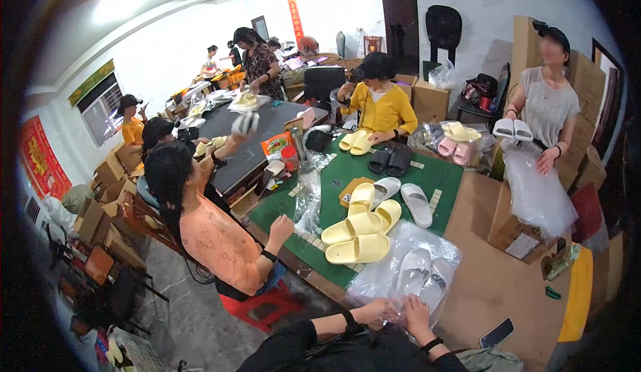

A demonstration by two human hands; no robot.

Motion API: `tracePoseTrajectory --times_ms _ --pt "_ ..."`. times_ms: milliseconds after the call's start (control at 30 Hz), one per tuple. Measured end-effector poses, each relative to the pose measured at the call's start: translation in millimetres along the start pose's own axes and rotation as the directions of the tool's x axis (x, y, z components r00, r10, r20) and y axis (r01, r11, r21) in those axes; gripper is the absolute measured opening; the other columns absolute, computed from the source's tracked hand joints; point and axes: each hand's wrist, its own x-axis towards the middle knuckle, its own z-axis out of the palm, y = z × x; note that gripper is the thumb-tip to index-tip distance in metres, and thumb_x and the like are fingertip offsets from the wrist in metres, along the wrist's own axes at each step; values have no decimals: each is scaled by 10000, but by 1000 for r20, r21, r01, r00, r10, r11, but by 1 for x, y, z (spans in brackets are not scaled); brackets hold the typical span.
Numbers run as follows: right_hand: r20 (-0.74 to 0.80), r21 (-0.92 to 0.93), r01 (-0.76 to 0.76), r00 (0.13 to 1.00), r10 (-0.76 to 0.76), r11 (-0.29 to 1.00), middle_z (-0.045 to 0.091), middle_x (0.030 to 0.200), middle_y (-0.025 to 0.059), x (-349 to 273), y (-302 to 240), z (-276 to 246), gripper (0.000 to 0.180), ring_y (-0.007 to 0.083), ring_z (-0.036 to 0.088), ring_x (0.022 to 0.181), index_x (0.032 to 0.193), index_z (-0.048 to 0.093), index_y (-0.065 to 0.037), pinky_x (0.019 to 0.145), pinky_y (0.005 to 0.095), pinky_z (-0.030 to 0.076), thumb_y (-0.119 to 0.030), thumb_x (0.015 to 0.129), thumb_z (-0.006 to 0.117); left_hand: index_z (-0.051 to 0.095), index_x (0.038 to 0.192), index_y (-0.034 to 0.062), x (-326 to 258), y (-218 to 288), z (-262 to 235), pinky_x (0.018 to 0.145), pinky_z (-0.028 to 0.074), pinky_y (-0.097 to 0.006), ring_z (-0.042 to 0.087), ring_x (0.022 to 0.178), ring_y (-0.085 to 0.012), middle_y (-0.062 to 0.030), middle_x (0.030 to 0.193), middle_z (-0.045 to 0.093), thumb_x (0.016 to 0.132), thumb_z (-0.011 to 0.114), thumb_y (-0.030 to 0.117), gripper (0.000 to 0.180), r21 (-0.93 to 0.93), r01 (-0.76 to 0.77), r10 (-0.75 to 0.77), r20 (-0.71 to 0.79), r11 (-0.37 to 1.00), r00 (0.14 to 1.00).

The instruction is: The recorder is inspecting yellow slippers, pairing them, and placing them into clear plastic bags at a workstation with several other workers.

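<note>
A clear plastic bag [372,275] lies at the near edge of the green table mat [334,185], with a pair of pale grey slippers [414,272] inside it. My left hand [382,311] pinches the bag's near end. Close beside it, my right hand [417,313] has its fingers bent over the same end, by the slippers' near tips. Just beyond the bag, several pale yellow slippers [358,249] lie in a loose heap. Two whitish slippers [416,205] rest behind them, apart from the bag.
A phone [497,332] lies on the brown tabletop [481,265] to my right. Black slippers [390,160] and another yellow pair [356,142] sit farther back. Co-workers sit at left and across; one standing at right holds white slippers [513,129] and plastic bags [539,188] above a carton [514,228].
</note>
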Motion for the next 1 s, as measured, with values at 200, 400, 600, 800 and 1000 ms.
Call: tracePoseTrajectory --times_ms 200,400,600,800,1000 --pt "-166 -119 -3 986 -16 993 545 1117 87 4 16 15 389 286 486 1068 1043 562 -99 851 421 402 -111 658 613 279 1335 129 -8 26 26 773 489 -361 561 920 -255 -134 1091 528 922 418 277 460 -124 86 -121 -302 988 946" --pt "-44 -155 35 998 -43 987 588 900 79 0 11 11 199 268 557 847 869 598 -99 668 378 480 -107 671 573 254 1352 316 0 9 -15 788 487 -402 514 1011 -282 -149 1201 426 913 431 383 479 -114 222 -236 -119 968 964" --pt "2 -35 126 992 -126 991 566 849 85 -8 11 12 146 266 559 837 809 562 -80 650 393 481 -124 672 581 479 1156 58 16 -6 -25 834 482 -346 576 952 -216 -117 1131 555 919 435 324 359 -171 385 -398 -51 907 916" --pt "-74 -72 43 996 -48 996 557 1033 97 -11 19 16 267 265 550 909 938 609 -91 745 386 473 -150 677 604 490 1172 49 40 -27 -63 776 489 -308 583 888 -151 -119 1043 601 914 432 151 284 248 75 -87 36 966 996" --pt "-121 19 -183 975 184 983 551 1057 135 -43 35 -13 233 329 484 1015 842 638 -67 844 448 402 -173 635 615 469 1227 56 18 20 -33 517 441 -239 494 582 -119 -85 896 616 898 445 77 331 34 136 -119 -315 990 942"
